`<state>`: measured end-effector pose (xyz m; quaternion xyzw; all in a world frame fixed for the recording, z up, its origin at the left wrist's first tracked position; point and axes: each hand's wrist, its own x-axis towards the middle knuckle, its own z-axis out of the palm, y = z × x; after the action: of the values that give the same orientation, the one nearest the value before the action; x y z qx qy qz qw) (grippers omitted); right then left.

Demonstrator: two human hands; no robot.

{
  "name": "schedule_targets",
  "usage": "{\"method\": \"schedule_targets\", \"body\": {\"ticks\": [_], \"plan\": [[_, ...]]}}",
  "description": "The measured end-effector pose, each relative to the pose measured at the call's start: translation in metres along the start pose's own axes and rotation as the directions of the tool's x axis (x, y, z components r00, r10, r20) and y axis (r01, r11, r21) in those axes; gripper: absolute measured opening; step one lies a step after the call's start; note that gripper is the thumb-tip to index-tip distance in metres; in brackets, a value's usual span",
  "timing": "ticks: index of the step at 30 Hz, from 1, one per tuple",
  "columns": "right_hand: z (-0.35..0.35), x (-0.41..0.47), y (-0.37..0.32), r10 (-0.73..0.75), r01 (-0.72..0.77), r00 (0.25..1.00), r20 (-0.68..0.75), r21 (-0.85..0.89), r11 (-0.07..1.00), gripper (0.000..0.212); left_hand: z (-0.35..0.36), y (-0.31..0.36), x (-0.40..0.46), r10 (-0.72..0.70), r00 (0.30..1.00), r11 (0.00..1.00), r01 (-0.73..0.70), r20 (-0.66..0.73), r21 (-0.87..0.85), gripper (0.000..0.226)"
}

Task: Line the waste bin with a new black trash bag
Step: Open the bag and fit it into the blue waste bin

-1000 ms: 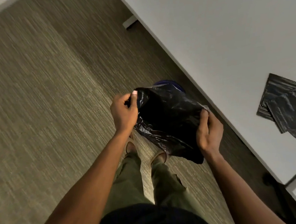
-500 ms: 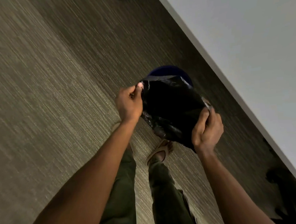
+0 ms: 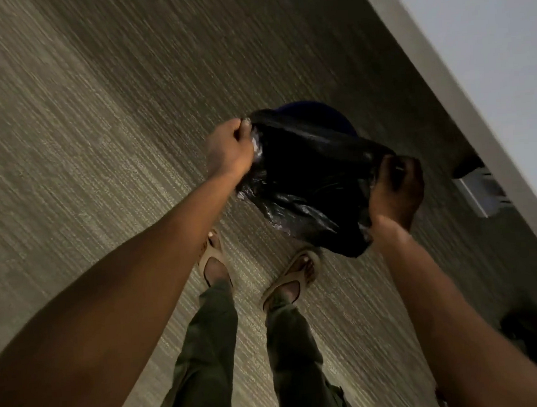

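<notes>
both your left hand [image 3: 229, 149] and right hand [image 3: 395, 188] grip the black trash bag [image 3: 307, 181] mouth just above the waste bin [image 3: 324, 113], directly beyond it.

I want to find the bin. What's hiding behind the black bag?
Behind the black bag, a curved dark blue edge peeks out on the floor, probably the bin. The bag, held by the left hand and right hand, covers the rest, including the opening.

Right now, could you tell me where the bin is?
The bin sits on the carpet centre-frame, mostly hidden behind the bag stretched between both hands, near the white table edge.
</notes>
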<state>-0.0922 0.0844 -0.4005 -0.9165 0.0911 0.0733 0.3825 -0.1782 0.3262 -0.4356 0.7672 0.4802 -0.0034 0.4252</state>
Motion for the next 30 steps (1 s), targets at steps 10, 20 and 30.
{"method": "schedule_targets", "body": {"ticks": [10,20,30], "plan": [[0.059,0.068,0.036,-0.784,0.834,0.551,0.286,-0.150,0.532,0.009,0.047,-0.016,0.090,0.137,0.976,0.873,-0.198,0.167,0.445,0.027],[0.093,0.119,0.050,-0.515,0.656,0.755,0.406,-0.461,0.598,0.052,0.076,-0.043,0.119,0.373,0.918,0.845,-0.397,0.137,0.357,0.019],[0.135,0.163,0.059,-0.315,0.595,0.795,0.519,-0.563,0.573,0.044,0.080,-0.054,0.145,0.320,0.909,0.824,-0.406,0.268,0.395,0.029]]}}
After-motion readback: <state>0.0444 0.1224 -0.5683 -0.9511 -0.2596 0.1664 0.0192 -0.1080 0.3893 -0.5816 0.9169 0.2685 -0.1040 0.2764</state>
